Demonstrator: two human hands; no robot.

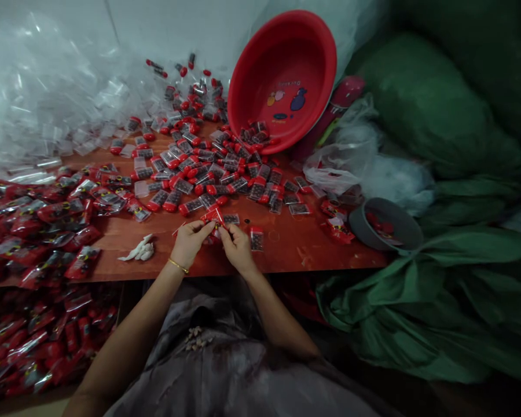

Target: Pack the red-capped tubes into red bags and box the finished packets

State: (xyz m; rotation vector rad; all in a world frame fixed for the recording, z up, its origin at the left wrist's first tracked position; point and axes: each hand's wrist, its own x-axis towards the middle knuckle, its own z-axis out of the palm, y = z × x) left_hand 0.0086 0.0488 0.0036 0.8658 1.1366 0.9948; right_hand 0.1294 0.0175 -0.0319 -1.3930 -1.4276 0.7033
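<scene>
My left hand and my right hand meet near the table's front edge, both pinching a small red printed packet between thumbs and fingers. A gold bracelet circles my left wrist. Right behind the packet lies a small clear case. Another case with a red end and dark contents rests just right of my right hand. Farther back spreads a pile of red-capped clear cases. To the left of my left hand sits a small clump of white pieces.
Filled red packets heap on the table's left, with clear plastic bags behind. A red basin leans at the back. At the right are a grey bowl and green sacks. More packets lie below the table.
</scene>
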